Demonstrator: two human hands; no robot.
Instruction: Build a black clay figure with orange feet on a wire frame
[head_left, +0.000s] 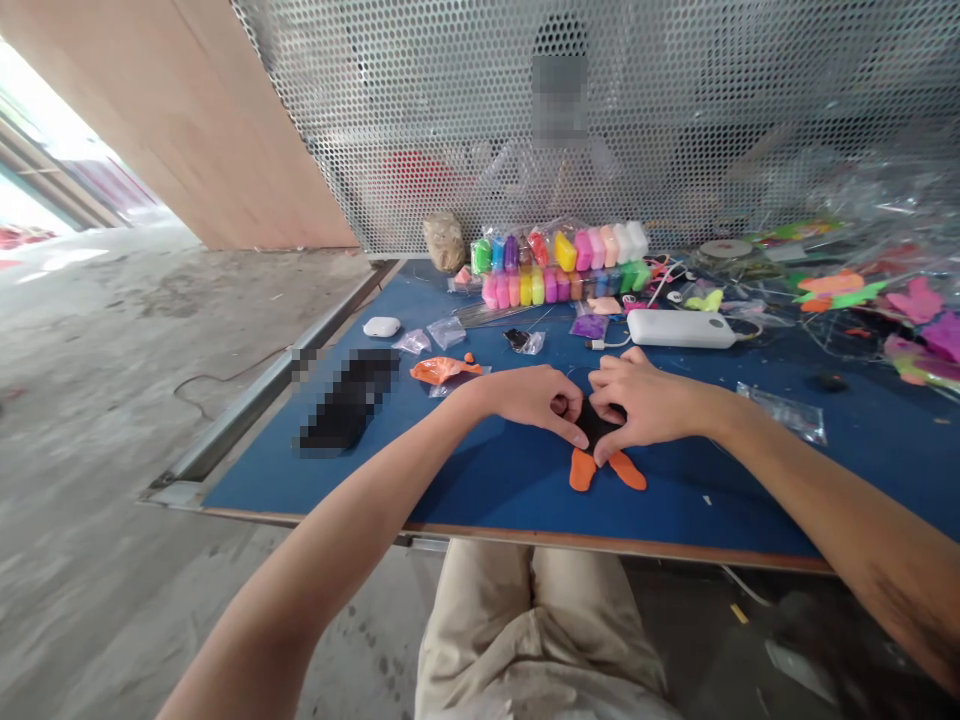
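Observation:
Between my two hands lies a flat black piece of modelling clay [598, 424] on the blue table. Two orange clay pieces [583, 470], rounded like petals, stick out from its near side. My left hand [546, 402] has its fingers curled, thumb and fingertips gripping the left edge of the black clay. From the other side, my right hand [636, 402] bends over the right edge, its thumb pressed down close to the orange pieces. Much of the black clay is hidden under the fingers.
An opened orange clay packet [444, 371] lies left of my hands. Behind stand rows of coloured clay packs [559, 287] and a white power strip [679, 328]. A white earphone case [382, 327] sits at left. Colourful clay butterflies [915, 300] and plastic wrap fill the right. A perforated metal screen [450, 100] bounds the back.

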